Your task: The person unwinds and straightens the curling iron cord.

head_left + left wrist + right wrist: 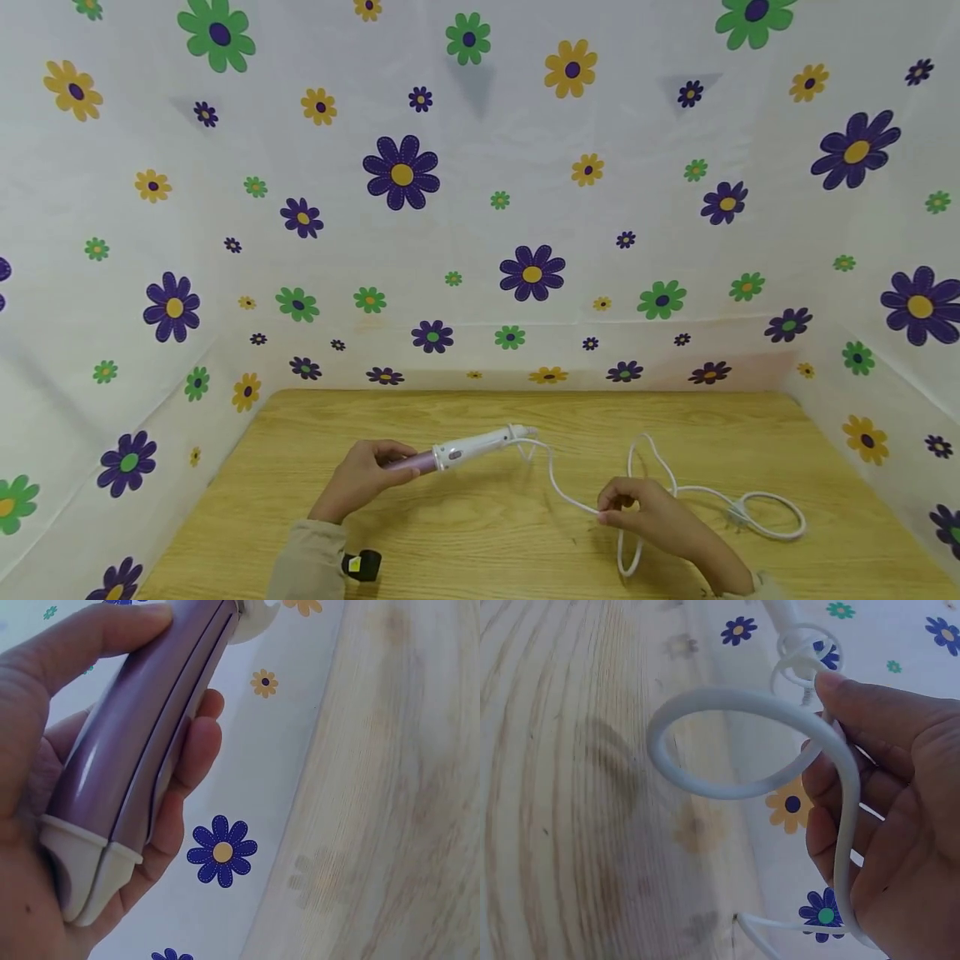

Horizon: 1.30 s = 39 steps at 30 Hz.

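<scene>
My left hand grips a curling iron by its mauve barrel, fingers and thumb wrapped around it. In the left wrist view the barrel has two rounded halves, lying together, with white tips. The white handle points right and slightly away from me, with a small button near the barrel. From the handle's end a white cord runs to my right hand, which pinches it between thumb and fingertips. A loop of the cord sticks out beside the fingers in the right wrist view.
More cord loops lie around and beyond the right hand, with a pale plug near the rightmost loop. A small black device with a yellow label sits by the left cuff. Flower-printed sheeting walls the wooden table at back and sides.
</scene>
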Motion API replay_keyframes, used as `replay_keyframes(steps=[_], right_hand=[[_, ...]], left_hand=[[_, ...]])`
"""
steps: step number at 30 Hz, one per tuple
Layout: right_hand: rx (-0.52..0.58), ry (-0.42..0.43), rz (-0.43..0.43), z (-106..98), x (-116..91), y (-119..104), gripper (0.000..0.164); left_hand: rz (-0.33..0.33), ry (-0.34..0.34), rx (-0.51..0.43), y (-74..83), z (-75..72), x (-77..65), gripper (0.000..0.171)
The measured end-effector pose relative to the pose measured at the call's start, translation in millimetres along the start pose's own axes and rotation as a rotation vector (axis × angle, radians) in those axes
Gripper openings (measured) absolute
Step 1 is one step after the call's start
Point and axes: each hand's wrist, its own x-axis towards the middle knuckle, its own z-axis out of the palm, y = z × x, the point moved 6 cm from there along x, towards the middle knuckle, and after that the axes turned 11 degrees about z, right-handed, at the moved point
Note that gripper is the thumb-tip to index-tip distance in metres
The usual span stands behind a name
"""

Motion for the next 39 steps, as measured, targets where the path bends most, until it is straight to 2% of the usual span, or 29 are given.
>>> replay_keyframes(steps=[5,8,12,25,31,35,39], right_hand=[[-0.069,0.029,0.088,-3,5,9,0.014],[-0.072,0.031,0.143,-6,7,12,0.015],[-0.061,0.026,0.162,-7,13,9,0.017],[-0.046,0.186,0.099,6,59,-32,0.036],[-0.003,0.189,0.066,15,74,-39,0.03],[-0.019,0.21,0.024,20,77,-40,0.023],[-0.045,0.233,0.02,22,77,-41,0.013]], left_hand=[[0.008,-0.011,-0.028,0.7,1.0,0.6,0.036],[0.022,-0.024,-0.038,2.4,1.3,0.6,0.036],[0.036,-0.047,-0.046,4.1,1.3,0.7,0.036],[0.05,-0.057,-0.036,6.6,1.0,0.7,0.035],[0.055,-0.06,-0.028,7.7,1.8,0.3,0.034],[0.062,-0.065,-0.035,7.6,2.0,0.3,0.034],[0.067,-0.077,-0.056,6.1,3.4,-0.2,0.036]])
